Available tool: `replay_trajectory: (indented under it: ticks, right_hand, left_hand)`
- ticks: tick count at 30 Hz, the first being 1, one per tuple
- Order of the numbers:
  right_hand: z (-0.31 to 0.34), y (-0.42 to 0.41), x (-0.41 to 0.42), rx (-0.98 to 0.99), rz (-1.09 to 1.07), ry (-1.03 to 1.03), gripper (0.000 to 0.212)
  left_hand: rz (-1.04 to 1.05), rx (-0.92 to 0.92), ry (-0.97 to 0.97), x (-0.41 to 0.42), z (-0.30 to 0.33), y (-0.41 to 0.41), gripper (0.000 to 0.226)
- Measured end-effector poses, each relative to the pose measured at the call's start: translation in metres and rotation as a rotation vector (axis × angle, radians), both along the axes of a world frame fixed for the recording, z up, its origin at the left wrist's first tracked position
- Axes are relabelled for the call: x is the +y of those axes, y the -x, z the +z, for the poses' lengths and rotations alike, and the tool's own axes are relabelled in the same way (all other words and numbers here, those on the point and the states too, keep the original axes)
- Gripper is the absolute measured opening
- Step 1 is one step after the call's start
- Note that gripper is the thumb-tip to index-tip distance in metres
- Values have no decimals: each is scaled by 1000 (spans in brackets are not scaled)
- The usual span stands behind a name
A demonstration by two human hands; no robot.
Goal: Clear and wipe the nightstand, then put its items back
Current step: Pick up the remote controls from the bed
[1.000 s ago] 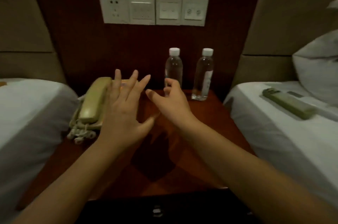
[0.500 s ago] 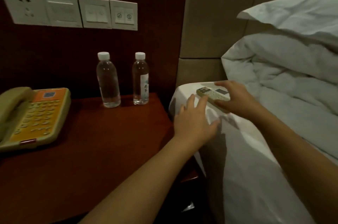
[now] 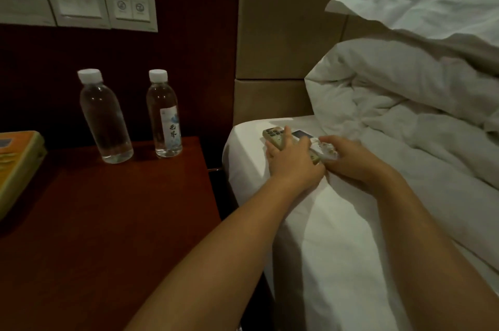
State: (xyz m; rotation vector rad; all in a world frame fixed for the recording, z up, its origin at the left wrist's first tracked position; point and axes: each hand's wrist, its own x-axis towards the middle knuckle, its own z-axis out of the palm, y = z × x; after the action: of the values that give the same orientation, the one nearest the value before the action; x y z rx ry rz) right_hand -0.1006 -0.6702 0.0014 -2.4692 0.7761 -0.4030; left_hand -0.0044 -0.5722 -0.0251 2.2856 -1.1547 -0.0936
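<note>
Telephone (image 3: 19, 166) at the left edge of the counter (image 3: 113, 222); two water bottles (image 3: 105, 117) upright at its back; on the bed (image 3: 337, 249) to the right, both hands meet at the remote control (image 3: 278, 134). Left hand (image 3: 293, 161) curls round its near end, right hand (image 3: 348, 159) pinches the far end. Best to lift it level, then set it down beside the bottles.

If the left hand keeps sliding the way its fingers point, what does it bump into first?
Probably nothing new: the left hand already grips the remote on the bed sheet. Farther along that line stands the padded headboard, though depth is hard to judge.
</note>
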Motion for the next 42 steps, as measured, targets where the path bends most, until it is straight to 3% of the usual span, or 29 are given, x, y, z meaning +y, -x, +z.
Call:
replay_trajectory:
  ticks: [3,6,10,15,26,32,42]
  right_hand:
    - [1,-10,8,-6,-49,203,42]
    - [0,-17,11,109,-123,337,56]
    - [-2,-24,22,59,-198,294,69]
    - [8,-40,54,19,-167,205,79]
    - [-11,-90,229,25,157,-49,66]
    - [-28,-142,319,10,82,-154,61]
    - [-48,-169,356,11,-43,24,68]
  left_hand:
    - [40,-64,83,0,-6,2,52]
    - [21,11,249,12,-11,-1,36]
    - [23,97,350,45,-13,-4,31]
    - [89,47,383,129,-7,-22,34]
    - [427,-65,185,328,-27,-72,39]
    - [465,-86,108,354,-31,-90,46]
    - [441,-2,148,364,-35,-101,38]
